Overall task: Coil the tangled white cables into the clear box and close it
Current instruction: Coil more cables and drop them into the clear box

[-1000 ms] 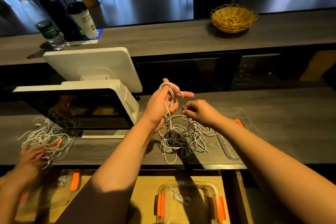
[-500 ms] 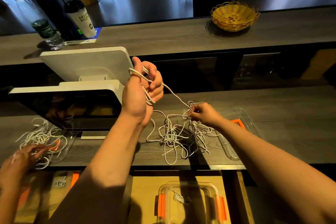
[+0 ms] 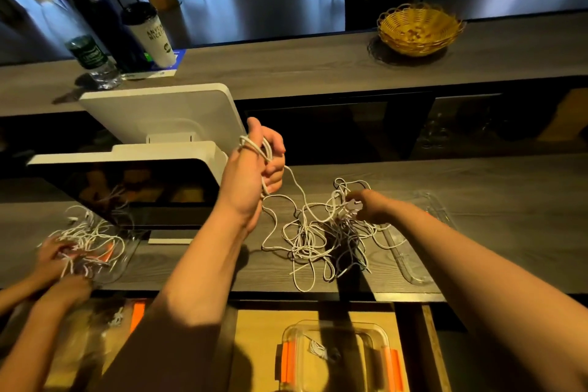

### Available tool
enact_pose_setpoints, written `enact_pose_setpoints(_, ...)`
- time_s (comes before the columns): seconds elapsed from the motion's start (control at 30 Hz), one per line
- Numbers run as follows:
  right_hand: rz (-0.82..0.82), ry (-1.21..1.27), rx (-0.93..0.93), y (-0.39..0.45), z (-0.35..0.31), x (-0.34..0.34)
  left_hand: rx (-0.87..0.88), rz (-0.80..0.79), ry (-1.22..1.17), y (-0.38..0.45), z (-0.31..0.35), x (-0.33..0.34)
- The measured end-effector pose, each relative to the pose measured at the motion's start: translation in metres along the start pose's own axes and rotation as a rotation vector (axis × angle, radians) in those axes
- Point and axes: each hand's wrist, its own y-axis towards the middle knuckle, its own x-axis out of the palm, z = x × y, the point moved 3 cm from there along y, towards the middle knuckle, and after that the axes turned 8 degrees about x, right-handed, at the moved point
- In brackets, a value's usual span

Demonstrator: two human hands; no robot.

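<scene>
1. The tangled white cables (image 3: 321, 239) lie in a loose heap on the dark wooden counter (image 3: 496, 232) in front of you; where the strands cross your own shadow, single cables are hard to tell apart.
2. Your left hand (image 3: 254, 169) is raised above the counter, fingers curled round several loops of cable wound about them. One strand runs from this hand down to the heap.
3. Your right hand (image 3: 369, 207) is low at the far right of the heap, its fingertips pinching cable; a small pale plug shows there, but the hand hides the exact grip.
4. The clear box (image 3: 337, 356) with orange latches sits open on the yellow shelf (image 3: 254, 347) below the counter edge, near you. It holds a small white bundle, and the bottom of the frame cuts it off.
5. A clear lid (image 3: 423, 245) lies flat on the counter to the right of the heap, partly covered by your right forearm.
6. At far left another person's hands (image 3: 57, 254) work a second white tangle (image 3: 92, 232) over a clear tray, mostly hidden.
7. Beyond stand a white terminal (image 3: 159, 137), a wicker basket (image 3: 420, 29), a cup (image 3: 149, 35) and a water bottle (image 3: 92, 57), the last blurred.
</scene>
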Motion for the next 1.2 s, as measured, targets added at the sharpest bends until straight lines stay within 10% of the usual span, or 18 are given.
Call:
enact_pose_setpoints(0.13,0.311,0.191,-0.197,-0.04,-0.049,-0.043,-0.061,-0.006,0.175,-0.001,-0.022,0.007)
enact_pose_setpoints(0.23,-0.038,0.867,-0.472,-0.088,-0.098,-0.052,-0.089,0.062,0.201,-0.001,-0.032,0.012)
enact_pose_setpoints(0.33,-0.213,0.89,-0.525,-0.117,-0.111,-0.043,-0.108,0.151,0.166,-0.001,-0.037,0.009)
enact_pose_setpoints(0.57,0.248,1.029,-0.471,-0.118,-0.079,-0.054,-0.285,-0.108,0.346,-0.008,-0.044,-0.001)
enact_pose_setpoints(0.93,0.247,0.554,-0.539,-0.139,-0.06,-0.052,-0.315,-0.267,-0.147,-0.037,-0.037,0.01)
enact_pose_setpoints(1.2,0.225,0.098,-0.525,-0.172,-0.081,-0.014,-0.056,0.362,-0.549,-0.014,-0.04,0.01)
